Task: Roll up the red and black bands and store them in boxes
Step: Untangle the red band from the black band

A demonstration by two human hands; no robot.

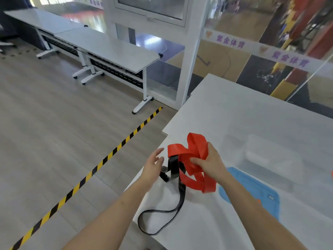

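Right hand (210, 163), centre-right of the frame, has its fingers curled around a loose bunch of the red band (194, 147) and holds it up off the white table (234, 112). Red loops stick out above and below the fist, unrolled and messy.

Left hand (153, 165) is just left of the bunch with fingers spread and relaxed. It holds nothing and looks close to the bands without touching them.

The black band (173, 165) is tangled into the red bunch between the two hands. From there it hangs toward lower centre of the frame and ends in an open loop lying on the table near its left edge. Its long axis runs roughly top to bottom in the picture. There is a small dark bit at its upper end by the left fingers, too blurred to name.

Key relation: the black band sits directly right of the left hand, so the left hand is the nearer one. Judgement: the next move is probably the left hand taking the black band and pulling it free of the red. No rolling has been done.

A clear box (266, 154), blurry, is on the table to the right of the right hand. A blue mat (252, 186) lies below it, partly under the right forearm. Nothing is stored that I can see.
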